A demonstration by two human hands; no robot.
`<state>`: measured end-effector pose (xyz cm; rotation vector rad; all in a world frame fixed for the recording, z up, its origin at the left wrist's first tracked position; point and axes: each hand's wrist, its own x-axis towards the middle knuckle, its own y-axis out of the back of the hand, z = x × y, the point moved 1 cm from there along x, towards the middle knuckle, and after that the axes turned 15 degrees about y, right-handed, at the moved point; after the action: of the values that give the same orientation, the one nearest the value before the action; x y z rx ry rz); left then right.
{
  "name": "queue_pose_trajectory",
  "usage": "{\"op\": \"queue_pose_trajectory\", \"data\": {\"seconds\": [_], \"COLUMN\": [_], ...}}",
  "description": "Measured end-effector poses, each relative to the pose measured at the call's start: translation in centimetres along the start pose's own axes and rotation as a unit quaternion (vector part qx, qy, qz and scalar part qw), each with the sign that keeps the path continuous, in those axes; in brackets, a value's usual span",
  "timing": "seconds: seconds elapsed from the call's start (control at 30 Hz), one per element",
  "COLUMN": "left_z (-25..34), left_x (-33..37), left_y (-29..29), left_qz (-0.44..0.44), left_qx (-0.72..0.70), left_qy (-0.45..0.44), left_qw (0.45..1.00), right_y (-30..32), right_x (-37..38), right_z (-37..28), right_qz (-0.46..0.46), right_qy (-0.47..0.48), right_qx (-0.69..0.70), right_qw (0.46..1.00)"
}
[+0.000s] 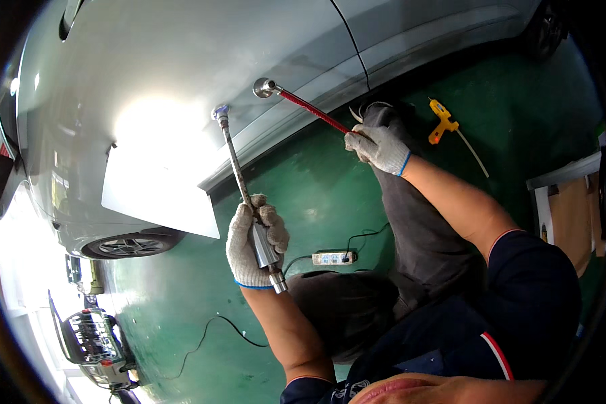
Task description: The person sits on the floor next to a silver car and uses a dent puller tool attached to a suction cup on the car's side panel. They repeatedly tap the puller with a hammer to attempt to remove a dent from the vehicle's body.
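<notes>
My left hand, in a white knit glove, is closed round a slide hammer, its fingers at the grey sliding weight. At the rod's far end a small blue-purple pulling tab meets the lower part of the silver car's door. My right hand, gloved too, grips a hammer by its red handle. The hammer's round metal head is close to the door, right of the tab; whether it touches the panel I cannot tell.
Bright light glares off a white board by the front wheel. A yellow glue gun with a pale glue stick lies on the green floor. A power strip with cables is near my legs. A box stands at right.
</notes>
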<state>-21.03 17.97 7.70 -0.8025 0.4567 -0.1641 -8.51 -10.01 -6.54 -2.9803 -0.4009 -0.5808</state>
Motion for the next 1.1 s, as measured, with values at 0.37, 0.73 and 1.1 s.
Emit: {"op": "queue_pose_trajectory", "data": {"seconds": [0.37, 0.73, 1.1], "left_z": [0.9, 1.2, -1.2], "left_x": [-0.3, 0.6, 0.8], "left_y": [-1.1, -0.8, 0.0], "left_qz": [0.173, 0.118, 0.089], "left_qx": [0.177, 0.191, 0.138], "left_qy": [0.046, 0.054, 0.01], "left_qw": [0.968, 0.973, 0.986], "right_y": [0.8, -0.1, -3.4], "right_x": [0.2, 0.8, 6.3], "right_z": [0.1, 1.3, 0.2], "right_qz": [-0.06, -0.135, -0.116], "right_qy": [-0.034, 0.028, 0.196], "right_qx": [-0.007, -0.138, -0.267], "right_qw": [0.998, 0.981, 0.937]}}
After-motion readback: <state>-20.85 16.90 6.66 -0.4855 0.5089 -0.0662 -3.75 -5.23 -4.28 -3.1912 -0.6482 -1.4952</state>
